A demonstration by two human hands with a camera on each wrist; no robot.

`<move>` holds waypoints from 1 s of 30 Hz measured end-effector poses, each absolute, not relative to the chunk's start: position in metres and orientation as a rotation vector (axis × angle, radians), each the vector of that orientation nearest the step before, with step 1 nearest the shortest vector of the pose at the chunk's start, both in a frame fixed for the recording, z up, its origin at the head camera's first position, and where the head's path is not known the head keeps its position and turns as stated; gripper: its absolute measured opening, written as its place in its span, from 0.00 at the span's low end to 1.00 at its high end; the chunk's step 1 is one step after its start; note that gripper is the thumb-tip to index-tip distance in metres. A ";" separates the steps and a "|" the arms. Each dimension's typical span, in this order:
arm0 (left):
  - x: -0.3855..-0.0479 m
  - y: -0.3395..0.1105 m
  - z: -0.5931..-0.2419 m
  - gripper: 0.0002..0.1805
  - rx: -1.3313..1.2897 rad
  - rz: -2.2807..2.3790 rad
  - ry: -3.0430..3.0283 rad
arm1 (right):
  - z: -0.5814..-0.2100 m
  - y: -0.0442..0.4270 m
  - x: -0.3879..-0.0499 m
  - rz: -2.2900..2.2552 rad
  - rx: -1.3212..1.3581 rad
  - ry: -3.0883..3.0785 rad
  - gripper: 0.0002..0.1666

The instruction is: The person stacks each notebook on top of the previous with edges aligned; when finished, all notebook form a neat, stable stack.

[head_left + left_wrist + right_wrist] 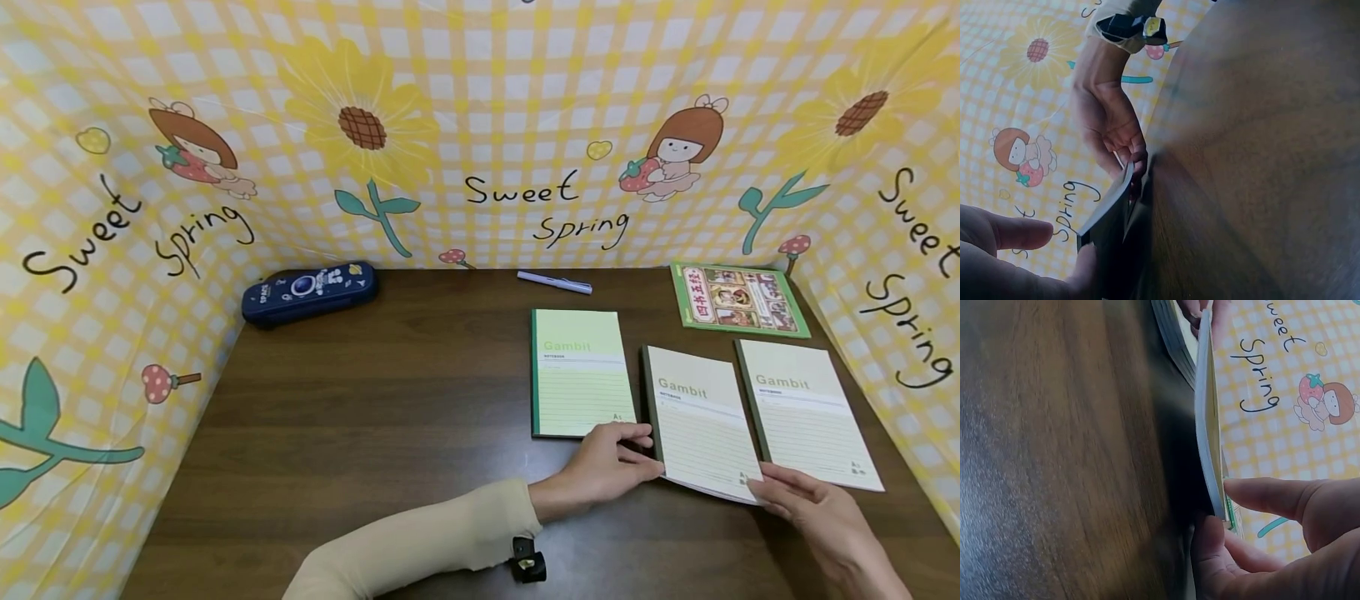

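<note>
A cream Gambit notebook (pixel 701 417) with a dark spine is tilted, its near edge raised off the table. My left hand (pixel 603 467) holds its lower left corner by the spine. At the lower right corner, my right hand (pixel 821 508) pinches the notebook, thumb on the cover and fingers beneath, as the right wrist view shows. To the left lies a green Gambit notebook (pixel 581 375), close to my left fingers. Another cream Gambit notebook (pixel 810 417) lies on the right, beside my right fingertips. The held notebook's edge (pixel 1110 200) shows in the left wrist view.
Behind the notebooks lie a lavender pen (pixel 555 282) and a green-bordered picture book (pixel 738 298). A dark blue space-themed pencil case (pixel 309 293) sits at the far left corner. Checked cloth (pixel 480 125) walls border the brown table (pixel 360 417) at the back and sides.
</note>
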State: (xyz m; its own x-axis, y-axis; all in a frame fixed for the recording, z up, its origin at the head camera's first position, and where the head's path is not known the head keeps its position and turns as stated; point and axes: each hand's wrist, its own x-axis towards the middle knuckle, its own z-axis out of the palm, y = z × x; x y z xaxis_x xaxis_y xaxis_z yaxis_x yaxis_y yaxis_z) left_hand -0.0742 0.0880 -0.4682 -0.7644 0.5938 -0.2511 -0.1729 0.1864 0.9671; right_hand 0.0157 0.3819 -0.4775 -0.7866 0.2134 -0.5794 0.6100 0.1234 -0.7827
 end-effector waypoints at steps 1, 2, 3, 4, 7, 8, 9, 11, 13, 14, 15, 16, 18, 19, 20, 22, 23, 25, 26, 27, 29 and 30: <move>-0.074 0.089 -0.468 0.30 0.392 1.633 1.871 | -0.477 0.383 0.015 -1.696 0.801 2.080 0.18; -0.075 0.089 -0.468 0.30 0.391 1.628 1.880 | -0.477 0.384 0.015 -1.680 0.788 2.084 0.22; -0.075 0.089 -0.469 0.30 0.389 1.624 1.886 | -0.477 0.384 0.014 -1.675 0.782 2.084 0.26; -0.076 0.090 -0.469 0.30 0.384 1.626 1.885 | -0.477 0.385 0.013 -1.670 0.774 2.084 0.29; -0.077 0.090 -0.469 0.31 0.375 1.636 1.873 | -0.477 0.387 0.012 -1.653 0.747 2.089 0.37; -0.077 0.090 -0.469 0.32 0.377 1.644 1.867 | -0.477 0.387 0.011 -1.641 0.738 2.095 0.38; -0.077 0.091 -0.470 0.32 0.379 1.651 1.861 | -0.477 0.387 0.011 -1.632 0.732 2.097 0.40; -0.078 0.091 -0.470 0.32 0.395 1.657 1.863 | -0.478 0.388 0.011 -1.622 0.718 2.103 0.42; -0.079 0.091 -0.471 0.31 0.415 1.653 1.876 | -0.478 0.388 0.012 -1.624 0.709 2.103 0.41; -0.079 0.091 -0.471 0.31 0.425 1.650 1.883 | -0.479 0.388 0.012 -1.633 0.709 2.101 0.41; -0.079 0.091 -0.471 0.31 0.434 1.647 1.889 | -0.479 0.388 0.013 -1.641 0.709 2.099 0.40; -0.079 0.090 -0.471 0.31 0.441 1.647 1.892 | -0.480 0.388 0.013 -1.650 0.708 2.097 0.40; -0.080 0.090 -0.472 0.31 0.451 1.651 1.895 | -0.480 0.387 0.013 -1.671 0.706 2.090 0.39; -0.080 0.090 -0.472 0.31 0.456 1.653 1.898 | -0.480 0.387 0.013 -1.677 0.704 2.092 0.39; -0.081 0.090 -0.472 0.31 0.463 1.656 1.903 | -0.480 0.386 0.013 -1.680 0.701 2.092 0.39; -0.082 0.089 -0.473 0.31 0.481 1.660 1.917 | -0.479 0.384 0.012 -1.688 0.694 2.091 0.41; -0.083 0.088 -0.473 0.31 0.491 1.660 1.927 | -0.478 0.383 0.012 -1.688 0.690 2.094 0.41; -0.084 0.087 -0.473 0.31 0.520 1.655 1.955 | -0.476 0.380 0.010 -1.685 0.683 2.104 0.43; -0.085 0.085 -0.473 0.31 0.536 1.650 1.969 | -0.475 0.378 0.009 -1.681 0.676 2.113 0.43; -0.086 0.084 -0.472 0.31 0.548 1.645 1.982 | -0.475 0.377 0.008 -1.682 0.675 2.120 0.43; -0.087 0.080 -0.471 0.32 0.569 1.635 2.003 | -0.475 0.373 0.006 -1.681 0.670 2.142 0.42; -0.088 0.078 -0.471 0.32 0.579 1.631 2.012 | -0.475 0.371 0.005 -1.682 0.663 2.151 0.42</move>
